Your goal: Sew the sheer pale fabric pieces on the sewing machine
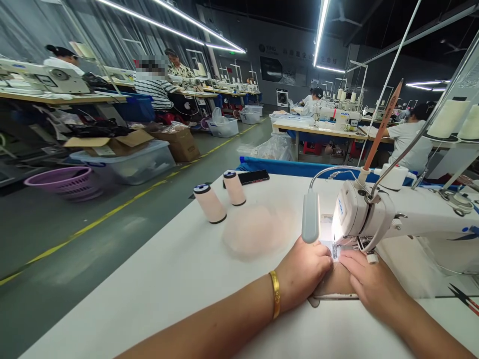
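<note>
My left hand and my right hand rest side by side on a small beige fabric piece lying on the white table. Their fingertips press the fabric flat right under the needle of a white sewing machine. A gold bangle sits on my left wrist. A grey lamp head hangs on a gooseneck just above my left hand. A loose pile of pale pink fabric lies to the left of my hands.
Two thread cones and a dark phone stand farther back on the table. Scissors lie at the right edge. Left of the table runs a grey aisle with a yellow line, bins, boxes and a purple basket. Other people sew at distant tables.
</note>
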Demonstrator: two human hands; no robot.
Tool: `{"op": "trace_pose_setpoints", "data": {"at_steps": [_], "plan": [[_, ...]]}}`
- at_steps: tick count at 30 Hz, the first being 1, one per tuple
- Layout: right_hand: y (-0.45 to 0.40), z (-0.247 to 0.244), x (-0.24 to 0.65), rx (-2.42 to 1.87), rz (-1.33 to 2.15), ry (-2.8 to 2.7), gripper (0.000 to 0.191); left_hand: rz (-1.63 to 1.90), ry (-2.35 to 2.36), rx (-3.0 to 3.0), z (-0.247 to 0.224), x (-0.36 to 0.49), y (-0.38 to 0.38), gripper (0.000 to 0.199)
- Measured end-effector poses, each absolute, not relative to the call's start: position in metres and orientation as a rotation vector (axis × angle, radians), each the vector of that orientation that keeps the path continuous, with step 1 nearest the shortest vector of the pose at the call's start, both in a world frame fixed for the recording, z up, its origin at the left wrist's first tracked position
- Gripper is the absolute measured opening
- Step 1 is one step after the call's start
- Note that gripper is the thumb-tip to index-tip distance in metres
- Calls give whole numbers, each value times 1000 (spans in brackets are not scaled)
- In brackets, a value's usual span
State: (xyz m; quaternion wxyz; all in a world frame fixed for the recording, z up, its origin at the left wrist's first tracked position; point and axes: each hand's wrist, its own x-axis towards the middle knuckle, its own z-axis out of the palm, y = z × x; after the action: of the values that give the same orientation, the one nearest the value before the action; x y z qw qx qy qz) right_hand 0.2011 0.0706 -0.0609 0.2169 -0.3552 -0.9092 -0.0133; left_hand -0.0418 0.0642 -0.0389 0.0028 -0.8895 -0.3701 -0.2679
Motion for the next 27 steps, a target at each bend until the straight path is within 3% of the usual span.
{"op": "trace_pose_setpoints", "data": {"at_steps": [9,17,22,27], "plan": [[70,-58,199,-1042,-123,-2521,51,-866,-1367,-2818,-31,-45,64,15],[62,-49,189,-787,-59,-2440,50,-256,-1616,-2708,-11,-41,47,41],[49,-38,177,-577,90,-2516,43,-1,-1577,-2824,9,-33,15,11],[38,-30,173,-399,204,-2579,36,-266,-1601,-2760,9,-54,25,7]]}}
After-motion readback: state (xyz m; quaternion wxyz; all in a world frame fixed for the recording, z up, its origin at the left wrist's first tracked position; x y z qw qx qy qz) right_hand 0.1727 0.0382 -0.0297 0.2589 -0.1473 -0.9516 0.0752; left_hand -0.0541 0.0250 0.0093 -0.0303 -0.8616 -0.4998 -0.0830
